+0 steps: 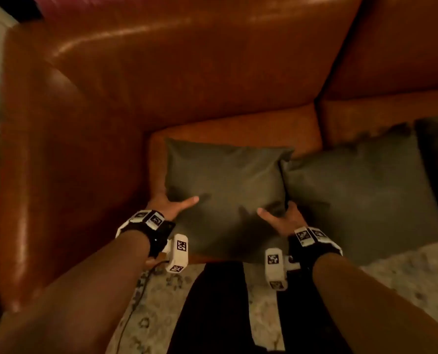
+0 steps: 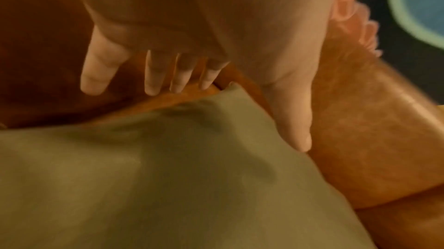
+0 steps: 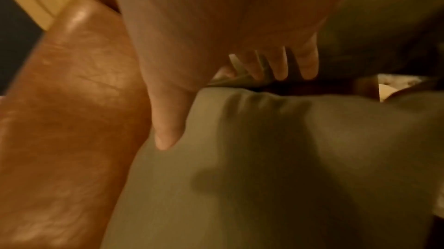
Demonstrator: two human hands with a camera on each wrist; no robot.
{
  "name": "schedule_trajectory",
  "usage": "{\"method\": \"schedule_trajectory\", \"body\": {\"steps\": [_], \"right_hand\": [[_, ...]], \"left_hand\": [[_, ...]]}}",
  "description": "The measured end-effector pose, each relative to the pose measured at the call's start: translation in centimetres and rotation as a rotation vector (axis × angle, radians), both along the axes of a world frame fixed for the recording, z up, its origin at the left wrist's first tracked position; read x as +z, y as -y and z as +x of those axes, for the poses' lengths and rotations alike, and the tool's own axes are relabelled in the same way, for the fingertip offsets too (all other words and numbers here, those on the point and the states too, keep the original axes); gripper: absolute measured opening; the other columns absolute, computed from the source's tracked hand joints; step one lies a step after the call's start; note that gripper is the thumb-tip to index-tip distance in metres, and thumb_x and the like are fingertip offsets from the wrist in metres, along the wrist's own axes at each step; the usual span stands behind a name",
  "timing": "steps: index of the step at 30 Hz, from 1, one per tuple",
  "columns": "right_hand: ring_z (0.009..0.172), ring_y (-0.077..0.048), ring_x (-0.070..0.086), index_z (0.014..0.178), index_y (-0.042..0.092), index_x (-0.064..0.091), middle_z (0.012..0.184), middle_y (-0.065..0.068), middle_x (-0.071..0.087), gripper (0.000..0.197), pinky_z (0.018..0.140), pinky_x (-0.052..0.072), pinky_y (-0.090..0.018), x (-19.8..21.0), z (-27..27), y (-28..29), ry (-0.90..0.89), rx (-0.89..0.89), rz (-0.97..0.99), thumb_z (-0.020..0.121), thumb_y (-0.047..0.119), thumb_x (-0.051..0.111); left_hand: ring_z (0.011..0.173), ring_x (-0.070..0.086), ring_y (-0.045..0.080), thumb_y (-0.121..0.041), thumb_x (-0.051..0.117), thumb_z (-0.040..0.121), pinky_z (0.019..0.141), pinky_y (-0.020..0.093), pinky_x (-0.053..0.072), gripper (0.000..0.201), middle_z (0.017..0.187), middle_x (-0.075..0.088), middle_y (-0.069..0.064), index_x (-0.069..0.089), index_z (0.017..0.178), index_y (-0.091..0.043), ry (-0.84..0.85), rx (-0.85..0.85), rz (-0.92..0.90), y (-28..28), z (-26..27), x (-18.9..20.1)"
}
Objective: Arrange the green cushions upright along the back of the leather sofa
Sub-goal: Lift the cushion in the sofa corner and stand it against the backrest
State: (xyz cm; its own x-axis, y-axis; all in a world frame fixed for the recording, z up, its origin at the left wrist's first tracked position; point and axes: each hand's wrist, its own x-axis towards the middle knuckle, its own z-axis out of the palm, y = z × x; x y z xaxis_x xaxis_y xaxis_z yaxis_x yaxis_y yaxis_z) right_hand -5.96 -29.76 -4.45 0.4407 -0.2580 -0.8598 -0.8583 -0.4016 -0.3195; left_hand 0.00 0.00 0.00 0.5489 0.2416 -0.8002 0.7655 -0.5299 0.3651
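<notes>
Hands [image 1: 173, 204] [image 1: 280, 219] on green cushion [image 1: 225, 180] edges

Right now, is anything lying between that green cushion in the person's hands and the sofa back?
Nothing visible does. The green cushion, held by the left hand and right hand, faces only bare seat leather before the sofa back.

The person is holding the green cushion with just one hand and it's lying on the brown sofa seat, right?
Not quite: both hands hold it. In the head view the left hand grips the left edge of the green cushion and the right hand grips its right edge, thumbs on top. The rest is right: it lies on the brown sofa seat.
</notes>
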Motion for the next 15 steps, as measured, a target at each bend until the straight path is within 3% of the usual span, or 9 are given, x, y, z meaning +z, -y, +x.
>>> {"method": "schedule_trajectory", "body": {"steps": [3,6,7,9,11,13,15], "right_hand": [[0.147,-0.038,0.038,0.161,0.011,0.013,0.164,-0.015,0.030,0.135,0.122,0.032,-0.050,-4.1,1.9,-1.3,-0.025,-0.154,-0.017,0.059,0.062,0.086],[0.149,-0.039,0.033,0.162,0.017,0.000,0.166,-0.014,0.022,0.139,0.123,0.029,-0.052,-7.3,3.5,-2.3,-0.046,-0.218,-0.026,0.062,0.061,0.085],[0.149,-0.039,0.033,0.162,0.016,0.000,0.166,-0.014,0.023,0.139,0.123,0.029,-0.052,-8.2,3.7,-2.5,-0.027,-0.233,-0.033,0.062,0.060,0.086],[0.148,-0.036,0.035,0.161,0.014,0.003,0.165,-0.014,0.027,0.140,0.123,0.030,-0.048,-8.8,3.9,-3.0,0.030,-0.276,-0.028,0.059,0.056,0.089],[0.145,-0.032,0.041,0.160,0.008,0.010,0.161,-0.013,0.034,0.132,0.119,0.033,-0.035,-8.8,3.6,-3.3,0.083,-0.306,-0.004,0.063,0.043,0.092],[0.137,-0.026,0.050,0.156,0.006,0.022,0.154,-0.012,0.047,0.114,0.106,0.036,-0.025,-7.8,3.3,-3.6,0.137,-0.318,0.019,0.068,0.028,0.092],[0.130,-0.023,0.057,0.151,0.006,0.034,0.147,-0.011,0.055,0.105,0.103,0.039,-0.024,-6.2,3.3,-4.2,0.203,-0.302,0.042,0.067,0.025,0.093]], "left_hand": [[0.136,0.054,0.026,-0.071,0.093,0.019,0.114,0.048,0.044,0.148,0.150,0.054,-0.004,0.036,0.152,-0.038,0.033,0.042,-0.061,-0.9,2.2,-6.1],[0.136,0.054,0.023,-0.070,0.092,0.006,0.114,0.047,0.044,0.158,0.149,0.055,-0.004,0.040,0.150,-0.031,0.029,0.098,-0.103,-1.8,3.6,-10.7],[0.136,0.053,0.023,-0.068,0.093,0.007,0.115,0.046,0.042,0.159,0.149,0.053,-0.004,0.038,0.151,-0.031,0.026,0.104,-0.098,-1.7,3.9,-11.0],[0.134,0.052,0.021,-0.056,0.098,0.026,0.113,0.038,0.040,0.144,0.148,0.052,-0.004,0.034,0.153,-0.029,0.030,0.113,-0.112,-1.2,4.4,-10.8],[0.126,0.053,0.016,-0.040,0.099,0.047,0.107,0.031,0.040,0.123,0.139,0.054,-0.006,0.036,0.152,-0.025,0.056,0.138,-0.145,-1.4,4.0,-10.8],[0.125,0.056,0.014,-0.051,0.100,0.034,0.111,0.032,0.042,0.131,0.135,0.058,-0.009,0.042,0.148,-0.024,0.094,0.145,-0.179,-1.6,3.1,-9.7],[0.122,0.062,0.016,-0.060,0.097,0.021,0.113,0.039,0.046,0.138,0.133,0.065,-0.005,0.048,0.145,-0.022,0.135,0.162,-0.208,-2.0,2.2,-8.2]]}}
